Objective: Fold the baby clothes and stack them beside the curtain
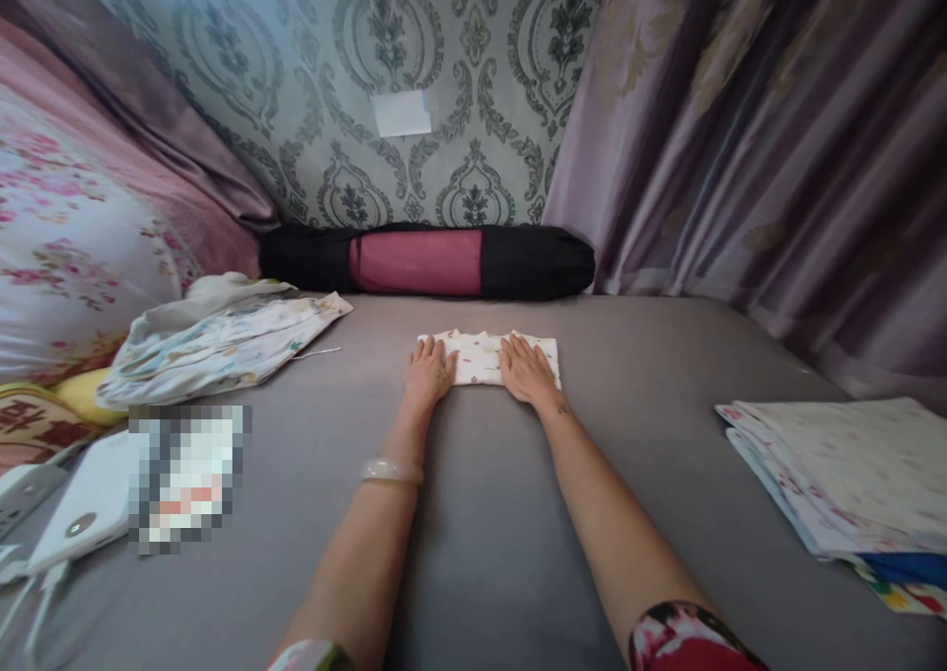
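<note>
A small white garment (479, 359) with tiny coloured prints lies folded into a flat rectangle on the grey sheet (488, 493). My left hand (430, 369) rests flat on its left end, fingers stretched forward. On the right end lies my right hand (527, 367), palm down with the fingers spread. Neither hand grips the cloth. The far edge of the garment shows slight bumps between the hands. A pale bangle (392, 471) circles my left wrist.
Folded printed cloths (843, 474) are stacked at the right. On the left lie a crumpled printed garment (214, 345), a white power bank (100, 493) with cables, and a blurred-out item (192, 479). A black and pink roll bag (414, 261) stretches along the wall; curtains (710, 138) hang beside it.
</note>
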### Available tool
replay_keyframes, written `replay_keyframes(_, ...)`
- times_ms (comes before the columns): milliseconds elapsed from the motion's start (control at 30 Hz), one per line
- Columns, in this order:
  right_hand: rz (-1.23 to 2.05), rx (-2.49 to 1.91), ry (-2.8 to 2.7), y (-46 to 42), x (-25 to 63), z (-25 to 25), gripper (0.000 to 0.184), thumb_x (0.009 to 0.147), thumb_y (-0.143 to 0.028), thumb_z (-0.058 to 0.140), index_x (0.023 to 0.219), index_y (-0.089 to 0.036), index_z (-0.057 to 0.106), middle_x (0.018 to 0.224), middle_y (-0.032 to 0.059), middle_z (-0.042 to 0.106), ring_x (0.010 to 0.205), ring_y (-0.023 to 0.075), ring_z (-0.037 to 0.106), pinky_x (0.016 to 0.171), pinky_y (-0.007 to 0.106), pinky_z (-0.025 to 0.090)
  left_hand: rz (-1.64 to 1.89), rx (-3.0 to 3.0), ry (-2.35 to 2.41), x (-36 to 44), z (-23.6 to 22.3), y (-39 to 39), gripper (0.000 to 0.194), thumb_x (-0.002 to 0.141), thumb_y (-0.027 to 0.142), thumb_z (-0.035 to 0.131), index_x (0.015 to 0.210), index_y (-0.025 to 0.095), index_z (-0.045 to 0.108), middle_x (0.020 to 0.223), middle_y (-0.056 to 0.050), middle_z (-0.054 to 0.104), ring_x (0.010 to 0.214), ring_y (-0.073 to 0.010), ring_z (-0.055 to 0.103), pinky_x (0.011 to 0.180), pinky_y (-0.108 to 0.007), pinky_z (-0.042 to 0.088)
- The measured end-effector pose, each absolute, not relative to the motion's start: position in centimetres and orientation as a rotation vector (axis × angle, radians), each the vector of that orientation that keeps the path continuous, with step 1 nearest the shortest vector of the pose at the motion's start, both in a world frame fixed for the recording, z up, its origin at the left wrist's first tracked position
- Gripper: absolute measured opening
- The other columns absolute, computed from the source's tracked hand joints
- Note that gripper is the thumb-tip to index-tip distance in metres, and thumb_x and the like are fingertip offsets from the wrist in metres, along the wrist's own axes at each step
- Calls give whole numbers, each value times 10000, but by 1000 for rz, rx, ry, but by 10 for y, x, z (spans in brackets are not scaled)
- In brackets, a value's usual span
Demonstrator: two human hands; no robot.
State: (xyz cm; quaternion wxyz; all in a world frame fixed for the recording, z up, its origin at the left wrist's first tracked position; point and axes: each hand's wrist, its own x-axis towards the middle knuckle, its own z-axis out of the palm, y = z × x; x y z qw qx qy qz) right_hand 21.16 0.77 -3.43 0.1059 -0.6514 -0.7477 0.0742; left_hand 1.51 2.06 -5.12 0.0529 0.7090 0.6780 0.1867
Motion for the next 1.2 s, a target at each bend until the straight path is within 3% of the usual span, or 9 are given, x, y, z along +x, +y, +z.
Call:
replay_keyframes(367,133,-2041,-2123,11,229,-37,563,1004,-375,207,1481,-107,339,1542,128,312,1428,264,232,1155,492,129,507,2139,1987,3,-50,22,498,959,393,348,1372,136,454,1542,-179,299,1437,-317,243,1136,-494,231)
replay_keyframes(533,62,-1976,-2090,2,212,-19,544,1006,-364,212,1467,-122,370,1527,148,336,1428,279,233,1147,554,61,584,2234,2074,17,-35,13,471,965,380,336,1358,167,484,1498,-161,393,1436,-336,238,1140,-598,126)
replay_keyframes(667,82,-1802,-2194,-8,186,-12,527,999,-337,217,1471,-164,374,1546,110,310,1436,262,220,1156,530,68,625,2411,1958,39,-30,5,472,973,354,313,1374,171,479,1477,-142,430,1422,-304,282,1160,-549,131)
replay_keyframes(900,160,-1758,-2273,-11,177,-30,521,978,-301,248,1479,-221,367,1544,43,327,1424,230,248,1153,488,145,324,2327,1956,45,-38,0,519,991,405,247,1455,221,392,1524,-92,369,1422,-287,292,1157,-530,176)
replay_keyframes(1200,164,-1798,-2252,-9,182,-20,521,985,-311,239,1484,-210,353,1544,56,327,1424,239,249,1155,521,113,389,2437,1963,49,-27,-5,520,999,411,213,1439,217,411,1531,-77,361,1433,-257,269,1165,-503,187)
